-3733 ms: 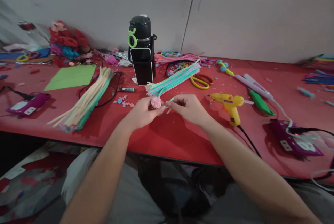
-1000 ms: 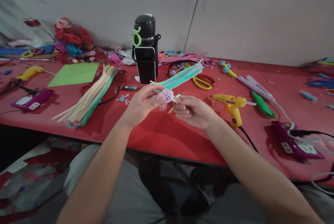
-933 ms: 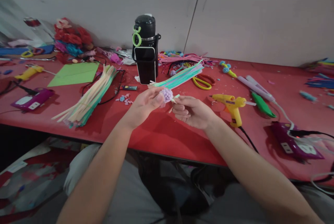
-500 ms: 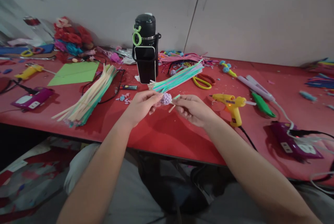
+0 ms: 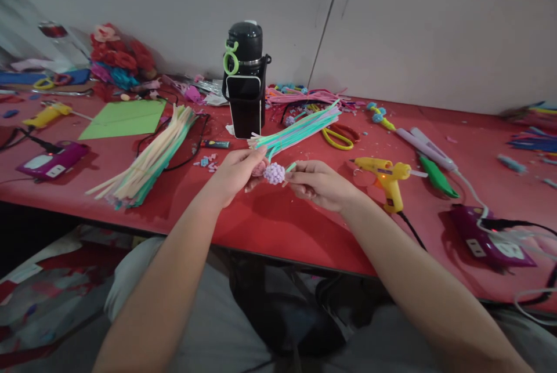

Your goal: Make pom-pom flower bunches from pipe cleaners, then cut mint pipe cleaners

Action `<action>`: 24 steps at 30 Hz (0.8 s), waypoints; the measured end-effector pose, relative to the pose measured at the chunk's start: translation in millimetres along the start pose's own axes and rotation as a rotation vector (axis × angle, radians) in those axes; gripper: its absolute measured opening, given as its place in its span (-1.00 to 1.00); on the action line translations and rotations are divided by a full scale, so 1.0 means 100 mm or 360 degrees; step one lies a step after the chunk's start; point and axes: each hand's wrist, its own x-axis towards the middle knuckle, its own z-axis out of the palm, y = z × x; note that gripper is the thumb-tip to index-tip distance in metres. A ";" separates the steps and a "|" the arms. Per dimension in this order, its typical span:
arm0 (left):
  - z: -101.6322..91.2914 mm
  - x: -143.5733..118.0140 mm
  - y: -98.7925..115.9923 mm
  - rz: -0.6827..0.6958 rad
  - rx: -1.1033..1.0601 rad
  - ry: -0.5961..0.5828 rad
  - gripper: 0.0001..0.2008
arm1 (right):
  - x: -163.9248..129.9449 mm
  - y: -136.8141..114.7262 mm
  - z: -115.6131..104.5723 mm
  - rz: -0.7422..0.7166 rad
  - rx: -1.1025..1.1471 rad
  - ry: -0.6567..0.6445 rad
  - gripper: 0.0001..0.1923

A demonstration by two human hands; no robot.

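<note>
Hands, left hand point(image 5: 237, 171) and right hand point(image 5: 319, 183), now pinch the lilac pompom point(image 5: 274, 173) lower than before.

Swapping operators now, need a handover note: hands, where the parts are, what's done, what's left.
Left hand: pinches a pink piece beside the lilac pompom.
Right hand: grips the pompom's green stem.
Both are held just above the red table.
Nearby: glue gun to the right, its light on; green pipe cleaners behind the hands.
Done: pompom sits on the stem.
Left: probably joining the pink piece.
</note>
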 end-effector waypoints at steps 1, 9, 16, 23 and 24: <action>-0.01 0.01 0.00 -0.0009 -0.0028 -0.0007 -0.60 | 0.00 0.01 -0.01 -0.0023 -0.0013 -0.0017 -0.69; -0.09 0.04 0.02 -0.0190 -0.0285 -0.0089 -0.60 | 0.00 0.07 -0.03 -0.0264 -0.0097 -0.0063 -0.77; -0.10 0.05 0.03 -0.0144 -0.0309 -0.0202 -0.56 | 0.00 0.04 0.00 -0.0308 -0.0105 0.0121 -0.76; -0.08 -0.03 0.01 0.0347 0.0195 -0.0295 -0.59 | 0.00 0.01 0.01 -0.0197 -0.0153 0.0265 -0.77; -0.08 -0.03 0.00 0.0397 0.0258 -0.0273 -0.61 | 0.00 0.01 0.01 -0.0178 -0.0155 0.0274 -0.78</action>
